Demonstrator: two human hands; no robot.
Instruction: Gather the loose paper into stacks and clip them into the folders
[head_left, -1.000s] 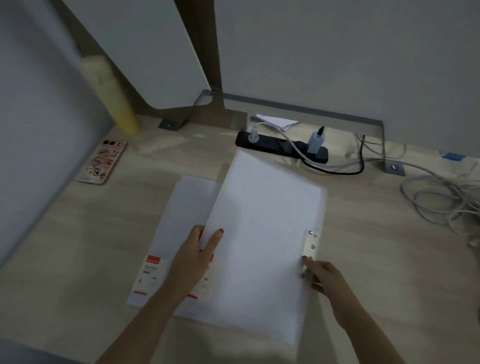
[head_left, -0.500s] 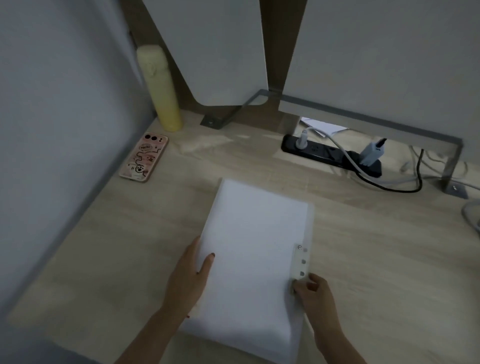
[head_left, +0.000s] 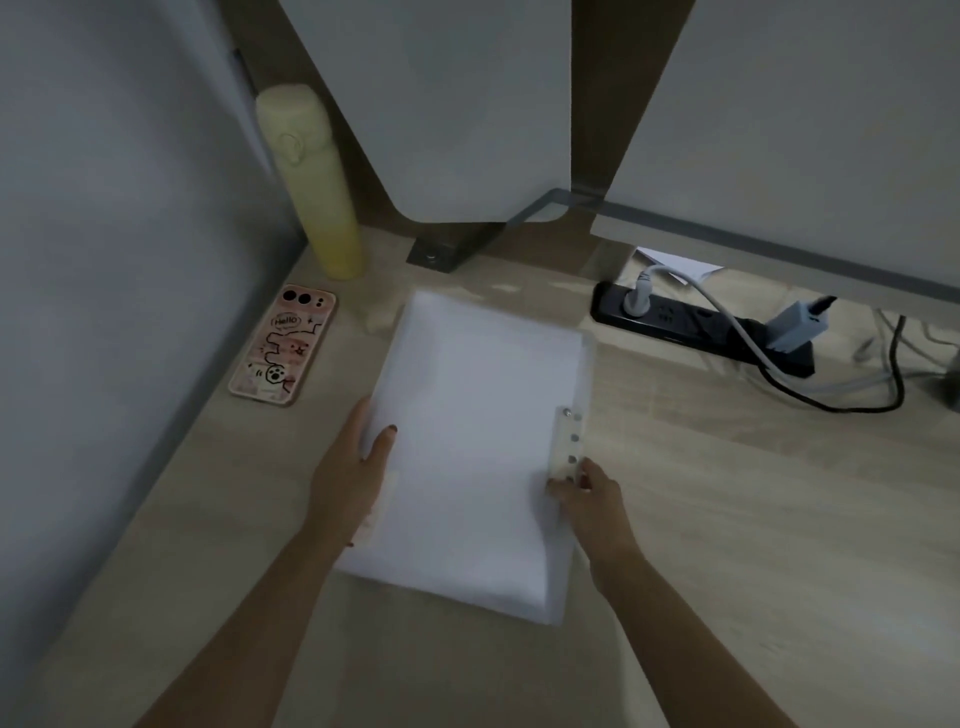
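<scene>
Pale wood desk (head_left: 727, 519) fills this dim cubicle corner, with grey partition panels closing it in at the back and left. Near its middle lies the white translucent folder (head_left: 478, 441), flat and a little skewed, its top end angled toward the back left. Along its right edge runs the clip strip (head_left: 567, 441) with a row of small studs.

The right hand (head_left: 589, 496) has its fingertips curled onto the strip's lower end, pinching it against the cover. The left hand (head_left: 350, 473) grips the folder's left edge, thumb laid on top of the cover, the other fingers tucked round the edge and mostly hidden.

Near the folder on the left, a phone (head_left: 283, 345) in a pink cartoon case lies face down. Behind it a pale yellow bottle (head_left: 311, 182) stands upright in the corner. At the back right, a black power strip (head_left: 675, 322) carries a white plug and a grey charger (head_left: 795, 330), cables trailing off to the right. A metal bracket (head_left: 441, 254) foots the panel behind the folder.
</scene>
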